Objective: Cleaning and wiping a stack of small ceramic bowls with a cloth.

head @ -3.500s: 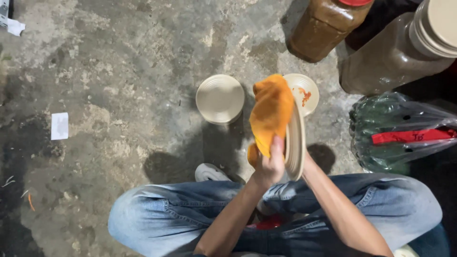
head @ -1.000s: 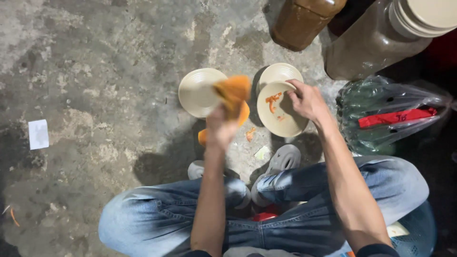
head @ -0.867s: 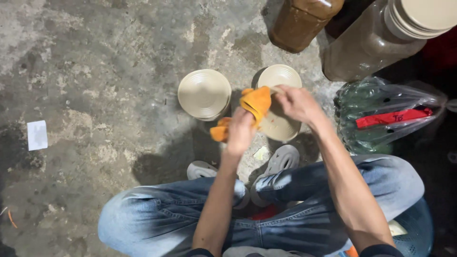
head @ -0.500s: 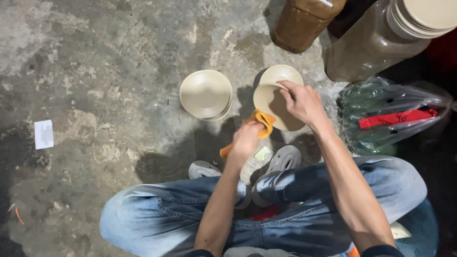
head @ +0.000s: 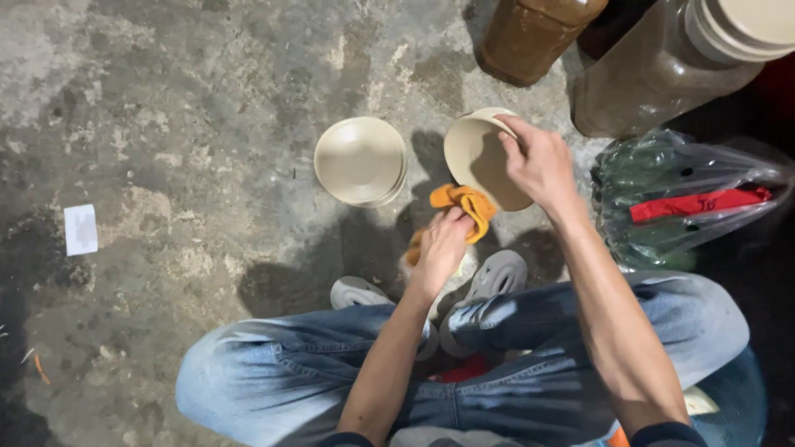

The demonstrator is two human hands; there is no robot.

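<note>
My right hand (head: 538, 161) grips the rim of a cream plate (head: 476, 157) and holds it tilted above the concrete floor. Its inner face looks wiped, with no stain showing. My left hand (head: 443, 244) holds a bunched orange cloth (head: 464, 207) just below the plate's lower edge. To the left, a stack of cream plates (head: 360, 161) sits on the floor. I sit low, with my knees in blue jeans and grey shoes (head: 493, 281) under the hands.
Two large brown plastic jars (head: 530, 37) (head: 662, 70) stand at the top right. A clear bag with green contents (head: 683, 203) lies on the right. A white paper scrap (head: 80, 229) lies far left on the stained concrete.
The plate showed an orange-red smear a second ago; the cloth passed over it and now sits below the rim. My left hand dropped toward my shoes while the right kept the plate tilted.
</note>
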